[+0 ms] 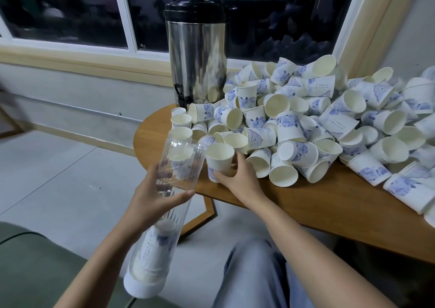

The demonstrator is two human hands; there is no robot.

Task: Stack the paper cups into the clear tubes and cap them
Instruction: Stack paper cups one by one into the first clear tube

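Left grip [150, 199] clasping tilted clear tube [181, 159] part-filled with stacked cups [153, 249], right grip [237, 178] grasping upright paper cup [220, 159] at tabletop [329, 204] edge, loose cup pile [317, 119] crowding behind, steel urn [196, 58] standing beyond.

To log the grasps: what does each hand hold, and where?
The left hand grips the clear tube around its upper half; the right hand grips a paper cup by its lower wall.

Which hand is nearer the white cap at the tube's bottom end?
Left. The left hand grips the clear tube above the white cap; the right hand holds a paper cup at the table edge, farther off.
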